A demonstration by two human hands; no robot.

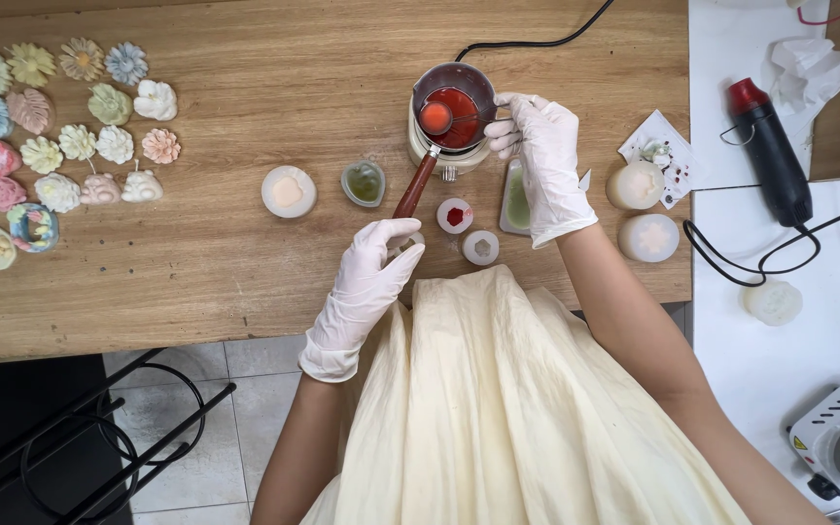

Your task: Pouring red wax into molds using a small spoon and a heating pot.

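Gloves covered both hands, probably because the red liquid in the small metal pot [455, 105] was hot or staining. The left hand [367, 282] pinched the lower end of the wooden handle of a spoon [418, 175], fingers pressed together around it, and the spoon's round bowl, full of red liquid, hovered just over the pot's rim, so any drop would fall back inside. The right hand [544, 160] rested against the right side of the pot, fingers curled at its rim; it seemed to steady the pot, though I cannot tell how firmly it gripped. The pot sat on a pale heater base with a black cable [537, 39] running away to the top edge, at the far middle of the wooden table [245, 214].

Small moulds [469, 228] stood just in front of the pot, one already showing red, close enough for a short carry of the spoon. Finished flower shapes [60, 136] lay well apart on the left, away from drips. A black and red heat tool [768, 151] lay on the white surface at the right.
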